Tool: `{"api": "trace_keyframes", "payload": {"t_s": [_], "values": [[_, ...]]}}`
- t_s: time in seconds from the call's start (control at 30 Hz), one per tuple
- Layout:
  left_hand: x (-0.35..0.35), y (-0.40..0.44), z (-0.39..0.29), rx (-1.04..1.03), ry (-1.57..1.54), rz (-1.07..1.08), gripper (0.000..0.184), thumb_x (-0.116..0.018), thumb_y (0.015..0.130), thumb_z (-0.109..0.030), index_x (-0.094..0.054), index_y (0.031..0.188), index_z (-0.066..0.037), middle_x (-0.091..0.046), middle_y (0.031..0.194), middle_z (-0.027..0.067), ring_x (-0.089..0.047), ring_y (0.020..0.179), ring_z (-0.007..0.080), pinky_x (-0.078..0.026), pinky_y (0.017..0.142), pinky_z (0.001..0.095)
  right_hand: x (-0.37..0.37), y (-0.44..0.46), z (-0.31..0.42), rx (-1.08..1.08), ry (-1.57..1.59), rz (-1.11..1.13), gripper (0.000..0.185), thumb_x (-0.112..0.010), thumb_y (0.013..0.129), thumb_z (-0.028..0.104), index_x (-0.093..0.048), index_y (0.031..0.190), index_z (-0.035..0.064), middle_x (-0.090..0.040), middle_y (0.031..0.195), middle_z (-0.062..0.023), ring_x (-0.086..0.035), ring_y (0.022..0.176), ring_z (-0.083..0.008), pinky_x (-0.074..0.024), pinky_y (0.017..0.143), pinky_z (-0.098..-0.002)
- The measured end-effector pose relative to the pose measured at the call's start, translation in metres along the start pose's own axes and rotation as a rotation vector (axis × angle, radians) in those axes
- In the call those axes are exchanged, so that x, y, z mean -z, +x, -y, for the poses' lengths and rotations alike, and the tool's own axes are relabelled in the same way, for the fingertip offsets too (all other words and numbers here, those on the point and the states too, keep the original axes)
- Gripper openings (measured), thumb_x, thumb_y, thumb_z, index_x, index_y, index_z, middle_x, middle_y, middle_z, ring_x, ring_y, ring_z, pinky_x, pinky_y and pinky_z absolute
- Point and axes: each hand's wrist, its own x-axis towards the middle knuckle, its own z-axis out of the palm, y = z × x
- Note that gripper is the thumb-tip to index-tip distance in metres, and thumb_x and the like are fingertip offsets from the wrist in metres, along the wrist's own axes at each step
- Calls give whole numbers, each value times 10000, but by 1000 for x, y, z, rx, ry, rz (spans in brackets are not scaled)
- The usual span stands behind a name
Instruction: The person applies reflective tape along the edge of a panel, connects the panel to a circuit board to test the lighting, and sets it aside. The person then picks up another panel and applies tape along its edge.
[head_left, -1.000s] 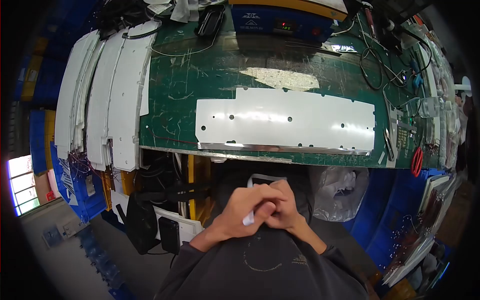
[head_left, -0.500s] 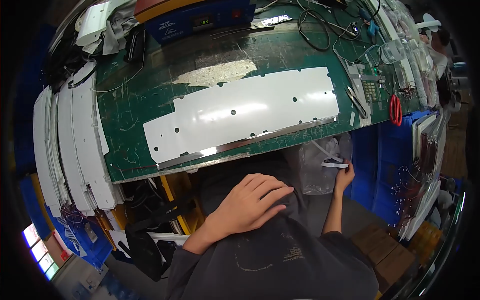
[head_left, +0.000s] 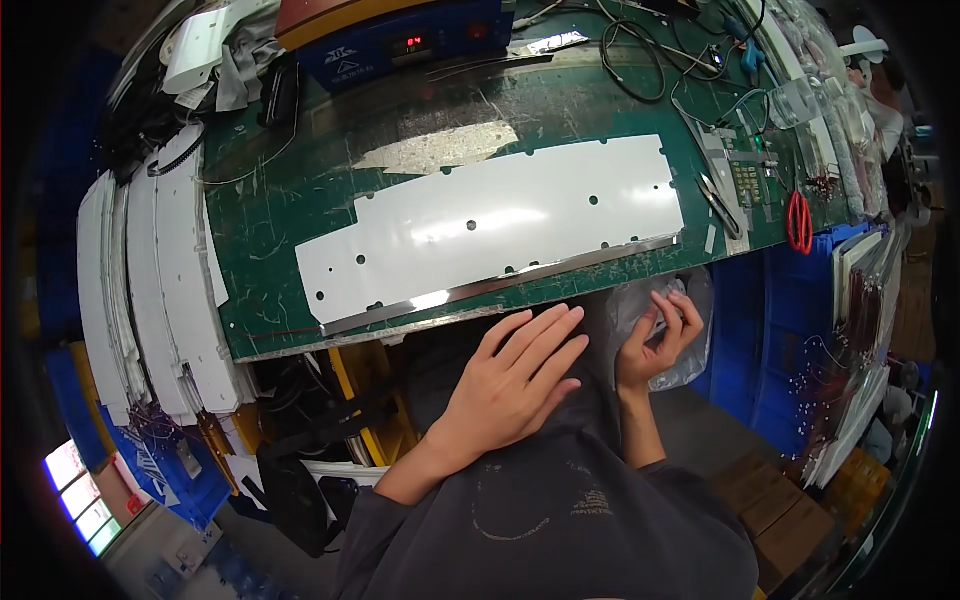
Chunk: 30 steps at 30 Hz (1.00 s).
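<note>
My left hand [head_left: 508, 385] is open over my lap, palm down with its fingers apart, just below the front edge of the green bench [head_left: 270, 250]. To its right, my right hand [head_left: 657, 345] is raised with curled, parted fingers and nothing in them. It is in front of a clear plastic bag [head_left: 690, 372] hanging beside the bench. A white panel with small holes [head_left: 530, 225] lies on the bench beyond both hands, a shiny strip [head_left: 430, 300] along its near edge.
White panels [head_left: 165, 280] are stacked at the left. A blue device with a red display [head_left: 400, 50] stands at the back. Tweezers [head_left: 718, 205], red-handled scissors [head_left: 799, 222] and a circuit board [head_left: 747, 180] lie at the right. Blue bins [head_left: 765, 340] stand below.
My hands have parted. The white strip that my right hand held over the bag is out of its fingers, and that hand has come back nearer my left hand. The view has turned.
</note>
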Motion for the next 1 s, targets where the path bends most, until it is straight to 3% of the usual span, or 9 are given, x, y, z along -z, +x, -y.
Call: {"api": "trace_keyframes", "payload": {"t_s": [0.03,0.17,0.3,0.33,0.5,0.53,0.7,0.77,1.0], "values": [[2,2,1,8,46,-14,468,-737,975,-243,-660,1395,-51,-596,1561,128,-556,1450,296,-394,1215,469,-7,10,25,63,96,-10,344,-602,944,-39,-744,1249,28,-607,1295,-163,-617,1224,-366,-478,1086,-508],[1,3,14,112,115,-90,638,-686,1019,-295,-497,1558,-8,-564,1589,174,-510,1504,331,-342,1252,500,-26,38,86,280,174,372,438,-647,903,19,-723,1335,40,-662,1384,-139,-605,1355,-351,-365,1205,-519],[13,-22,37,212,178,-140,634,-682,1031,-259,-444,1564,-12,-612,1567,101,-553,1477,267,-384,1226,499,-43,32,97,308,169,469,522,-719,920,116,-656,1430,25,-672,1416,-120,-593,1400,-315,-317,1245,-499],[16,-31,41,238,206,-175,604,-619,1081,-277,-407,1588,-27,-666,1519,71,-632,1386,281,-360,1230,495,-44,31,95,314,164,471,524,-727,920,133,-659,1431,34,-667,1419,-117,-591,1402,-313,-309,1248,-502],[57,-77,57,378,345,-180,505,-455,1155,-307,-440,1557,-1,-713,1455,76,-633,1398,274,-375,1215,487,-44,27,95,322,128,490,529,-768,924,251,-683,1428,112,-617,1448,-110,-549,1426,-313,-226,1272,-531],[63,-85,60,379,385,-261,445,-581,1071,-148,-543,1493,-11,-734,1421,52,-673,1335,263,-434,1180,483,-43,26,97,316,114,507,531,-776,925,294,-689,1427,144,-586,1467,-121,-521,1442,-324,-199,1275,-545],[86,-129,72,475,510,-305,443,-492,1108,-139,-525,1526,3,-731,1427,84,-656,1360,277,-382,1205,476,-41,18,111,292,45,608,540,-792,935,477,-706,1434,290,-409,1571,-191,-338,1532,-409,-85,1278,-613],[88,-137,74,504,535,-283,445,-445,1140,-157,-487,1552,6,-712,1450,119,-627,1401,295,-371,1212,472,-41,15,122,280,59,622,534,-784,942,502,-706,1440,324,-357,1595,-212,-272,1551,-440,-73,1272,-633],[85,-130,68,516,558,-319,411,-581,1047,-122,-653,1438,-18,-706,1449,123,-640,1377,285,-400,1174,453,-33,31,111,231,0,583,398,-761,979,469,-779,1346,318,-311,1627,-228,-204,1574,-470,-70,1269,-656]]}}
